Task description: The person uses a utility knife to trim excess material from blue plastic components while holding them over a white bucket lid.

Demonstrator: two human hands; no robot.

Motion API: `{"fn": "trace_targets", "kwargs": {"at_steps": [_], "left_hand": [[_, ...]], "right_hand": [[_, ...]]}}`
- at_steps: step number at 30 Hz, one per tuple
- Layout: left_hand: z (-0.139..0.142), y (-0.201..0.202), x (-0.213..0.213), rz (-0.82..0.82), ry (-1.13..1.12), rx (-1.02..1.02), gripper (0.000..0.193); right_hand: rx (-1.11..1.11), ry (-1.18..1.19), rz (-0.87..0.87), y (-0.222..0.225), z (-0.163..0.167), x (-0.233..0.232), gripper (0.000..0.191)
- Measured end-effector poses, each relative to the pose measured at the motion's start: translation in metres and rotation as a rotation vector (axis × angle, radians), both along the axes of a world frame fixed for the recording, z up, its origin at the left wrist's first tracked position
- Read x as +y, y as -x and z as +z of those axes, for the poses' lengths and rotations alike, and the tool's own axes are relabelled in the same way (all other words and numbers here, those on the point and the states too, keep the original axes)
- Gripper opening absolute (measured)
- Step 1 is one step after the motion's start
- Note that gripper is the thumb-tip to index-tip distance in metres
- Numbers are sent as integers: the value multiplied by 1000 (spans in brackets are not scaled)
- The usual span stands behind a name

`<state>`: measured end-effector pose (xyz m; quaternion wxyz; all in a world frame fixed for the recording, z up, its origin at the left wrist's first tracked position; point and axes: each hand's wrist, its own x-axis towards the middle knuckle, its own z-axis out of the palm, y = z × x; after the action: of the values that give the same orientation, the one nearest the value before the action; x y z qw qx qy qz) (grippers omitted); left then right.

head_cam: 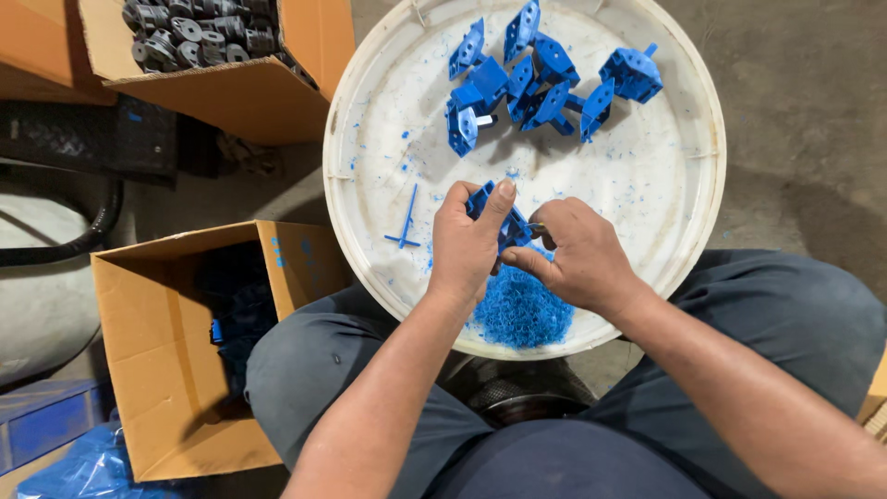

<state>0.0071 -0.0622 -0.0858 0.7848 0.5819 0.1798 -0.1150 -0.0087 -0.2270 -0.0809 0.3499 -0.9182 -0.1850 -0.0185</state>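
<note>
My left hand (468,242) grips a blue plastic part (507,223) over the near half of a round white tray (679,222), thumb pressed on its top edge. My right hand (577,254) pinches the same part from the right side; what its fingers hold besides that is hidden. Directly under both hands lies a heap of curly blue plastic shavings (523,312). Several more blue plastic parts (540,79) are piled at the tray's far side. A thin blue sprue piece (407,222) lies on the tray left of my left hand.
An open cardboard box (176,370) with dark blue contents stands at my left knee. Another cardboard box (231,88) holding several dark grey parts (199,32) sits at the upper left. A black hose (88,236) runs along the left. The tray rests on my lap over concrete floor (795,120).
</note>
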Motion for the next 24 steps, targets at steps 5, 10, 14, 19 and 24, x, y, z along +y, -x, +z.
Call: {"fn": "trace_targets", "kwargs": {"at_steps": [5, 10, 14, 19, 24], "left_hand": [[3, -3, 0, 8, 67, 18, 41], [2, -2, 0, 16, 63, 24, 41], [2, -2, -1, 11, 77, 13, 41], [4, -2, -1, 8, 68, 22, 42], [4, -2, -1, 11, 45, 19, 42]], "right_hand": [[-19, 40, -48, -1, 0, 2, 54], [-49, 36, -32, -1, 0, 1, 54], [-50, 14, -45, 0, 1, 1, 55], [-67, 43, -32, -1, 2, 0, 55], [-42, 60, -34, -1, 1, 1, 56]]}}
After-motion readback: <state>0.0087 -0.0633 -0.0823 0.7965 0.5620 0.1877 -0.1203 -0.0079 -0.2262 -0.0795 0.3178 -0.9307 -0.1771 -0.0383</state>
